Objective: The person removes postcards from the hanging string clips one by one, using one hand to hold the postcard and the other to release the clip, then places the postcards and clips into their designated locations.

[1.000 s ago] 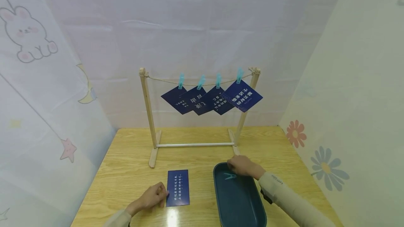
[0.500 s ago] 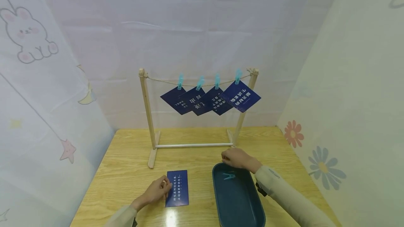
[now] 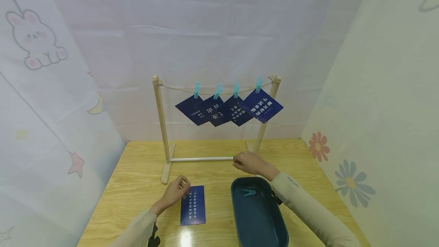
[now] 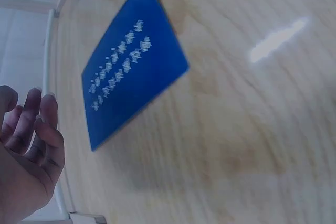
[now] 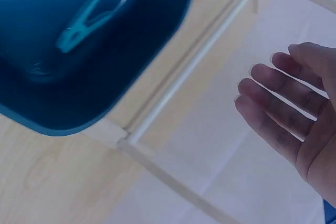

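Observation:
My left hand [image 3: 176, 191], its fingers loosely bent and nothing in them, is in the air by the upper left corner of a blue card [image 3: 193, 210] with white writing. In the left wrist view that card [image 4: 128, 72] lies flat on the wood and the hand [image 4: 31, 156] is apart from it. Beyond the far rim of a dark blue tray [image 3: 234, 201] hovers my right hand [image 3: 252, 163], also holding nothing; its relaxed fingers [image 5: 278, 119] show in the right wrist view. One light-blue clothespin [image 3: 249, 191] lies inside the tray.
A wooden rack with two posts [image 3: 160, 121] stands at the back of the table [image 3: 137, 186]. Its rope [image 3: 178, 87] carries several overlapping blue cards [image 3: 262, 106], hung by light-blue clothespins [image 3: 236, 89]. A white bar [image 3: 202, 159] joins the rack's feet.
My left hand has risen and moved forward along the card's left edge. The right hand has moved from over the tray's far end forward and left, past the rim, toward the rack.

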The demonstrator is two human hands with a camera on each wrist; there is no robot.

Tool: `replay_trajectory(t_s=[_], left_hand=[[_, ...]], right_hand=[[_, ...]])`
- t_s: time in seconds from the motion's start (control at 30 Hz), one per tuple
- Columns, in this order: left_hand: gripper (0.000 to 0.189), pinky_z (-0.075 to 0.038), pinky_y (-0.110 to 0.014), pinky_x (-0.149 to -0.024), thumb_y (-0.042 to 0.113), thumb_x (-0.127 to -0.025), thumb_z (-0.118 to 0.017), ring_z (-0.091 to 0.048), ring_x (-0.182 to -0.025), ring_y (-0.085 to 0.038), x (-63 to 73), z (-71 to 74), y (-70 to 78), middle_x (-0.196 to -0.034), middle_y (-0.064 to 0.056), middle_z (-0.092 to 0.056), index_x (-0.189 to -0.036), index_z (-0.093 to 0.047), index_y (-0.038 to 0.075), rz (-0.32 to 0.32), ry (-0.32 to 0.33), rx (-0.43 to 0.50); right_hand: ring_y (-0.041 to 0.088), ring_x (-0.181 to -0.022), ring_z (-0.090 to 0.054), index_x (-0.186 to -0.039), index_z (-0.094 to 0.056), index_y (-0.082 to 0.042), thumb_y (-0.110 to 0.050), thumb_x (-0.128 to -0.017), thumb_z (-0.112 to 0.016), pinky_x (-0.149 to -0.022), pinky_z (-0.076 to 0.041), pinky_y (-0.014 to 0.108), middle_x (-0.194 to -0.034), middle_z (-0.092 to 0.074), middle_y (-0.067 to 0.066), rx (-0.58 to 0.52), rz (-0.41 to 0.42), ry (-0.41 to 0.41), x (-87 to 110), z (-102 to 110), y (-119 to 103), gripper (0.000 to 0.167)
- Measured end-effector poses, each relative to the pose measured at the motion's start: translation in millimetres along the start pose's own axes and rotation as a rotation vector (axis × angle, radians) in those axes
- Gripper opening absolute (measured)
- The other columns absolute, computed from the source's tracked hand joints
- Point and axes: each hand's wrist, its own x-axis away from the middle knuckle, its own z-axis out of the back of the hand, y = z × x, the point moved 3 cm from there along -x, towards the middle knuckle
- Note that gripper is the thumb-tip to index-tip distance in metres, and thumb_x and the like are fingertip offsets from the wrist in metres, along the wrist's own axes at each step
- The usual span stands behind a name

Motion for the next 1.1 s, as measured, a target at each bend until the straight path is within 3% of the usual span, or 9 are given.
replay_trajectory(t_s=[0.1, 0.2, 0.3, 0.43, 0.6, 0.8, 1.1], left_hand=[[0.015, -0.055, -0.041, -0.051, 0.012, -0.104, -0.054, -0.063, -0.058, -0.034, -10.6, -0.1, 8.2, -0.077, -0.020, -0.063, -0.107, -0.056, -0.003, -0.009, 0.011, 0.008], [0.013, -0.056, -0.037, -0.053, 0.011, -0.103, -0.055, -0.064, -0.063, -0.035, -20.2, 0.4, 14.4, -0.081, -0.019, -0.063, -0.107, -0.056, -0.001, 0.004, 0.041, -0.016], [0.011, -0.057, -0.035, -0.058, 0.011, -0.103, -0.055, -0.065, -0.067, -0.028, -28.9, 0.5, 19.8, -0.085, -0.018, -0.064, -0.108, -0.057, 0.001, 0.016, 0.068, -0.034], [0.014, -0.058, -0.042, -0.066, 0.012, -0.103, -0.056, -0.065, -0.071, -0.021, -38.5, 1.2, 28.5, -0.089, -0.014, -0.064, -0.110, -0.057, 0.000, 0.009, 0.096, -0.029], [0.017, -0.058, -0.034, -0.068, 0.014, -0.103, -0.055, -0.064, -0.074, -0.017, -48.9, 3.1, 41.1, -0.091, -0.007, -0.063, -0.112, -0.057, 0.000, -0.025, 0.126, -0.042], [0.019, -0.055, -0.030, -0.066, 0.014, -0.104, -0.055, -0.065, -0.077, -0.021, -59.7, 6.1, 53.6, -0.095, -0.013, -0.064, -0.114, -0.056, -0.001, -0.036, 0.172, -0.037], [0.020, -0.056, -0.035, -0.070, 0.012, -0.103, -0.056, -0.064, -0.083, -0.026, -74.6, 10.7, 61.2, -0.100, -0.015, -0.062, -0.114, -0.057, -0.005, -0.037, 0.268, -0.029]], right_hand=[[0.005, -0.056, -0.040, -0.082, -0.065, -0.012, -0.016, -0.100, -0.061, -0.055, -0.038, 0.024, -0.066, -0.050, -0.010, 0.001, -0.001, 0.013, -6.1, 8, -5, 0.019], [0.004, -0.058, -0.041, -0.085, -0.066, -0.011, -0.016, -0.100, -0.061, -0.055, -0.039, 0.024, -0.067, -0.051, -0.010, 0.013, 0.003, 0.025, -13.7, 15, -9, 0.017], [0.005, -0.057, -0.041, -0.085, -0.067, -0.010, -0.016, -0.100, -0.061, -0.054, -0.039, 0.024, -0.067, -0.052, -0.009, 0.020, 0.005, 0.038, -20.5, 21, -13, 0.017], [0.005, -0.057, -0.042, -0.082, -0.064, -0.013, -0.015, -0.100, -0.061, -0.053, -0.039, 0.024, -0.066, -0.050, -0.010, 0.024, 0.006, 0.059, -28.2, 30, -18, 0.018], [0.005, -0.057, -0.042, -0.080, -0.062, -0.014, -0.014, -0.100, -0.061, -0.054, -0.039, 0.023, -0.064, -0.049, -0.010, 0.034, 0.041, 0.093, -37.4, 40, -25, 0.020], [0.006, -0.058, -0.043, -0.083, -0.063, -0.012, -0.014, -0.100, -0.061, -0.055, -0.039, 0.023, -0.067, -0.052, -0.009, 0.036, 0.047, 0.106, -48.6, 50, -32, 0.017], [0.005, -0.054, -0.042, -0.081, -0.063, -0.011, -0.009, -0.098, -0.062, -0.051, -0.038, 0.020, -0.065, -0.054, -0.007, 0.086, 0.119, 0.245, -63.2, 69, -44, 0.017]])
